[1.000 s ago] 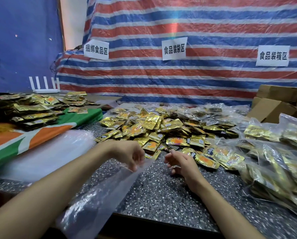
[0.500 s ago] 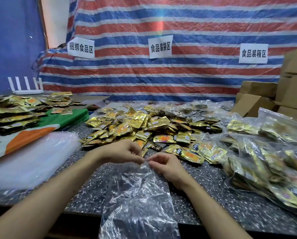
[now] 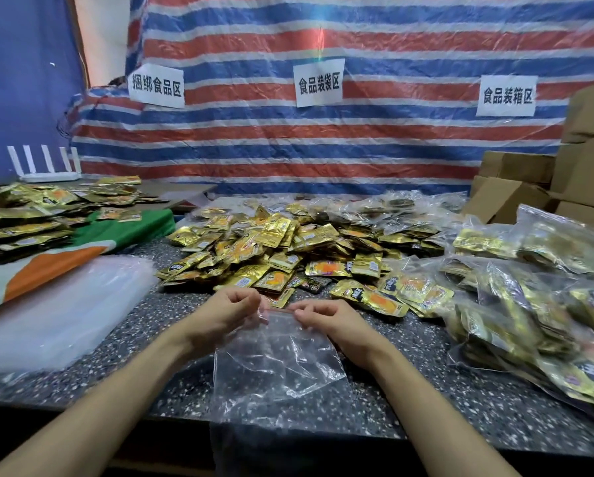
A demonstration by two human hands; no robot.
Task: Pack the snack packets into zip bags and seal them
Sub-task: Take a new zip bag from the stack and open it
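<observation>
An empty clear zip bag lies flat on the speckled table, its bottom drooping over the near edge and its mouth turned away from the person, towards the stock it is meant to take. The left hand and the right hand meet at that top strip, each with fingers curled and thumb and fingertips pinching the plastic, one at either end of the seal; the grip looks like the start of pulling the mouth apart, and nothing is inside the bag yet. Just beyond the knuckles spreads a heap of loose gold snack packets, close enough to be scooped without a reach. A stack of unused bags sits at the left, beside a green and orange cloth that carries more packets, while filled bags pile up on the right, near the cardboard boxes, so the work seems laid out to run from left to right. Behind it all hangs a red, white and blue striped tarp bearing three paper signs
</observation>
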